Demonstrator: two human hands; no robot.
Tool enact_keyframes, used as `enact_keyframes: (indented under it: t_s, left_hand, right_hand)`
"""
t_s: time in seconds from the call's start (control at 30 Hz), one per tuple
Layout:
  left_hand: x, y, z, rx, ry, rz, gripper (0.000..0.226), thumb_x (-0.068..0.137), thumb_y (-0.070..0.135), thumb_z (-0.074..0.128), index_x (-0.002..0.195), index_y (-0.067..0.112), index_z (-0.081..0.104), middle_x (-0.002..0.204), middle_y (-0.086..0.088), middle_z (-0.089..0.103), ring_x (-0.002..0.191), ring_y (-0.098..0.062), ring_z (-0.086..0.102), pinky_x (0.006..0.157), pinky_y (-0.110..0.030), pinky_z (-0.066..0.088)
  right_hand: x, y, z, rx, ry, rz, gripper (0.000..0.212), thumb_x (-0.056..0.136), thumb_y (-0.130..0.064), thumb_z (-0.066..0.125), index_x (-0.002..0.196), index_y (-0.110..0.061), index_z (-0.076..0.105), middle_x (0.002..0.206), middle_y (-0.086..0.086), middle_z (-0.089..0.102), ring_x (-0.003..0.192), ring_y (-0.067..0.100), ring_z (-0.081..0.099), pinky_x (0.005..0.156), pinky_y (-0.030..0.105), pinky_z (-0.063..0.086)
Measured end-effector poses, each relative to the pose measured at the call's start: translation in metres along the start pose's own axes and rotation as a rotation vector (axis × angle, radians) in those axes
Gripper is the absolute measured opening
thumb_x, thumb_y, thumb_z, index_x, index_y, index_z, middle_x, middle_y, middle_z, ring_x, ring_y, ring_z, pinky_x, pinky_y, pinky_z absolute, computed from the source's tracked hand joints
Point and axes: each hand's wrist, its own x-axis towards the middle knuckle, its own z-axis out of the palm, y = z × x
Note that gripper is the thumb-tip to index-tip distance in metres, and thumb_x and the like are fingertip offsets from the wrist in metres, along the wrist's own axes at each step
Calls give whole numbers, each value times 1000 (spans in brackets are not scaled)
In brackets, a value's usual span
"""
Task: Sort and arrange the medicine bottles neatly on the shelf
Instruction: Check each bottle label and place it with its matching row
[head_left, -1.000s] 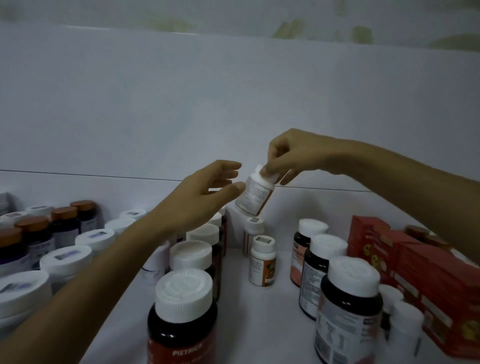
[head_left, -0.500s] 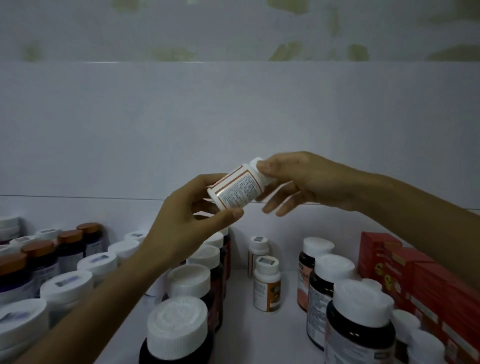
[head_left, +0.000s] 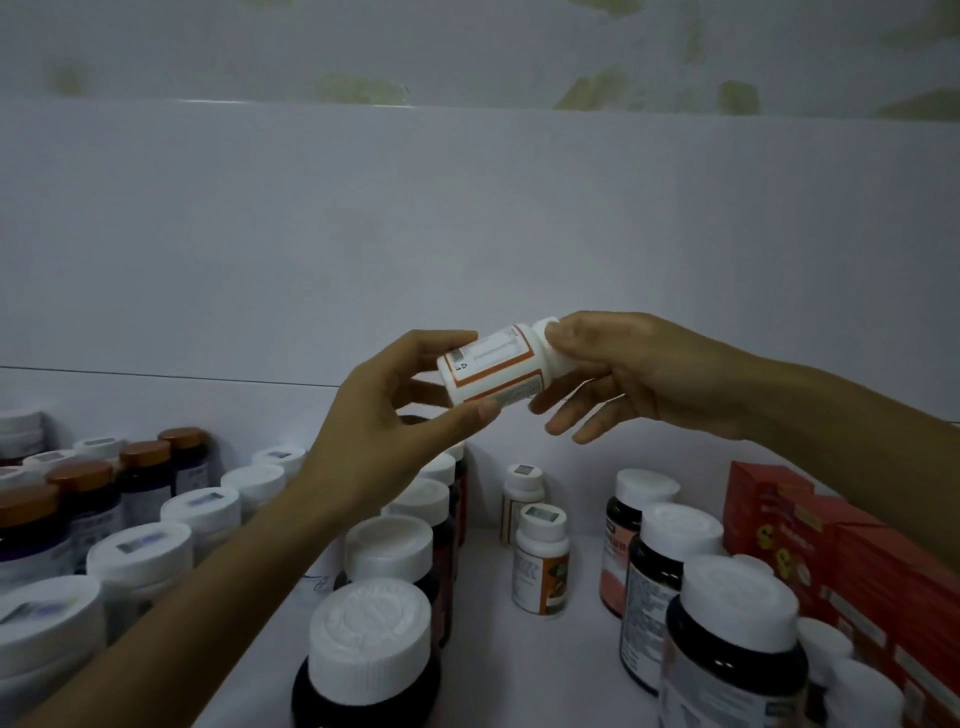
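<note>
1. A small white bottle (head_left: 493, 371) with an orange-bordered label was held in the air above the middle of the shelf (head_left: 545, 670), toward its back edge, touching nothing that stood there.
2. It lay almost on its side, with its white cap pointing right and tipped slightly up.
3. The left hand (head_left: 384, 431) gripped the base end: the thumb pressed the lower edge of the label, and the fingers (head_left: 447, 340) curled over the top and behind, clamped on the bottle.
4. The right hand (head_left: 623, 374) pinched the cap between thumb and forefinger, while its other fingers (head_left: 571, 410) stretched out loosely below, apart from each other.
5. Below the held bottle, two little white bottles (head_left: 540, 566) stood upright, one behind the other, near the middle of the shelf.
6. A row of dark bottles with white caps (head_left: 369, 660) ran from the front edge toward the back, just left of them.
7. More white-capped dark bottles (head_left: 727, 649) stood in a row to their right.
8. White-lidded jars (head_left: 140, 556) and brown-capped dark bottles (head_left: 78, 499) crowded the left edge.
9. Red boxes (head_left: 857, 561) lined the right edge.
10. A plain white back panel (head_left: 467, 234) rose behind everything.
</note>
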Motion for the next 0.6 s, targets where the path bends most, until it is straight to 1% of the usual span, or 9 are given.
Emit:
enact_keyframes:
  t_s: [0.07,0.1,0.17,0.2,0.3,0.37,0.43,0.5,0.6]
  left_hand:
    - [-1,1,2,3,2,7,52,66,39,72,115,34,56,112,11,63,95,-6,65,73,-18,56]
    - [-1,0,2,-1,-14,1,54,68,39,74,118,32,55,113,10,63,97,-6,65,74,-18,55]
    - [-1,-3,3,-56,-68,-39,57,74,41,77,124,29,53,115,7,65,98,-9,66,77,-23,56]
    - [-1,-4,4,-110,-87,-68,55,77,42,74,126,27,52,114,4,67,97,-13,68,77,-25,57]
    - [-2,-1,6,-224,-89,-109,51,76,36,61,124,20,54,102,0,73,85,-19,72,69,-23,56]
    - [-2,1,5,-233,-78,-94,47,73,31,61,119,21,55,96,1,74,82,-19,72,66,-20,55]
    - [-2,1,4,-235,-73,-84,46,72,28,64,117,23,55,95,3,74,83,-18,72,66,-20,56]
    - [-3,1,4,-243,-71,-85,49,68,26,67,115,25,56,97,2,74,85,-19,72,68,-22,57]
    - [-4,2,5,-241,-87,-72,54,64,26,71,116,26,56,101,-2,73,87,-22,71,72,-27,58]
  right_hand:
    - [0,2,2,23,-6,7,52,77,-45,54,114,-9,60,93,16,73,75,23,71,60,26,58]
    - [0,2,2,50,1,-5,50,78,-42,54,113,-7,60,92,16,73,75,22,70,60,25,58]
    - [-2,4,2,110,16,-45,44,80,-34,55,112,-6,61,94,16,73,78,23,71,62,25,58]
    - [-3,5,1,139,19,-62,42,80,-31,56,113,-6,61,96,15,73,81,23,71,63,25,58]
    - [-5,7,0,178,13,-65,40,78,-25,59,114,-9,60,104,16,71,89,27,71,64,27,58]
    - [-6,9,0,173,7,-46,34,83,-20,58,115,-10,58,104,15,71,90,28,71,65,28,58]
    - [-6,9,1,146,-3,-30,38,83,-31,58,116,-11,58,102,15,71,86,27,71,65,28,58]
    - [-7,9,5,104,3,-21,51,75,-47,57,114,-13,60,100,16,71,81,25,70,62,29,58]
    - [-5,10,9,79,38,-33,58,73,-53,55,114,-11,61,93,16,72,74,23,69,59,29,58]
